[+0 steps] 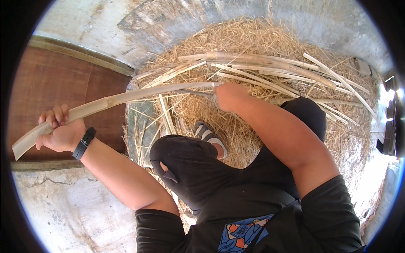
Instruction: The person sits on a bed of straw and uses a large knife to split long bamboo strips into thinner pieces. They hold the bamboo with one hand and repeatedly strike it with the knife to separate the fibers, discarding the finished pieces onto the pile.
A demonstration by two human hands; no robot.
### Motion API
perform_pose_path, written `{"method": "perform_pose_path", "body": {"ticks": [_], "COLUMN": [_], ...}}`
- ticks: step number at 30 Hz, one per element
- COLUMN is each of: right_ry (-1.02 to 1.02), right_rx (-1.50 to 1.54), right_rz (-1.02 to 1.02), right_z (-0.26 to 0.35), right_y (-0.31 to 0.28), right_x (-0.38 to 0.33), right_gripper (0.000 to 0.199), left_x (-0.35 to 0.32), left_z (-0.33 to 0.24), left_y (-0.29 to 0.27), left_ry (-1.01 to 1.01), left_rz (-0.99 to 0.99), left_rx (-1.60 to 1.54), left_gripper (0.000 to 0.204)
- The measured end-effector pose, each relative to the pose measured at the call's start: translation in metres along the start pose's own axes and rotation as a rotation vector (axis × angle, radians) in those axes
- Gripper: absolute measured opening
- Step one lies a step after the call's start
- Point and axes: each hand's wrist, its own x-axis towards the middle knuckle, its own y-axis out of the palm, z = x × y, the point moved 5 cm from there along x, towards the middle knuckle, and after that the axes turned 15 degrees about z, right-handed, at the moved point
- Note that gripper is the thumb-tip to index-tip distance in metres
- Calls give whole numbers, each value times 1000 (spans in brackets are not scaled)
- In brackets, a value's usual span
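Note:
A long split bamboo piece [122, 98] stretches from the left toward the middle. My left hand [63, 128] is wrapped around it close to its left end. My right hand [231, 97] is closed at the other end, around what looks like the handle of a knife [194, 92]. The knife's narrow grey blade points left, just below the bamboo. Whether my right fingers also grip the bamboo's tip is hidden. Beyond my right hand, a bamboo pole [270, 63] and several split bamboo strips [257, 80] lie on the straw.
Dry straw [249, 38] covers the floor. A brown wooden panel [63, 84] with a frame stands at the left, and a stained wall [168, 25] curves behind. My sandalled foot [211, 137] rests on the straw between my bent knees. Bright light enters at the right.

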Motion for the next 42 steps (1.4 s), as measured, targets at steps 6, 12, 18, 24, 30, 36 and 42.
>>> {"method": "perform_pose_path", "body": {"ticks": [6,12,18,24,30,36,42], "right_ry": [92,41,81,315,233,265,225], "right_rx": [316,50,25,168,-16,-32,5], "right_rz": [615,178,6,69,124,26,136], "right_z": [-12,-5,-9,-60,-56,-59,-56], "right_y": [0,-8,24,64,50,58,42], "right_x": [25,18,24,76,58,62,77], "right_gripper": [25,21,27,23,25,25,25], "left_x": [4,11,17,18,20,13,18], "left_z": [2,3,4,-5,2,-1,8], "left_y": [17,19,12,23,18,-5,-9], "left_ry": [-9,-30,-26,-9,-19,34,-1], "left_rz": [25,-16,-75,123,116,-90,-103], "left_rx": [4,10,58,-56,-104,98,101], "left_gripper": [81,79,79,76,75,73,73]}}
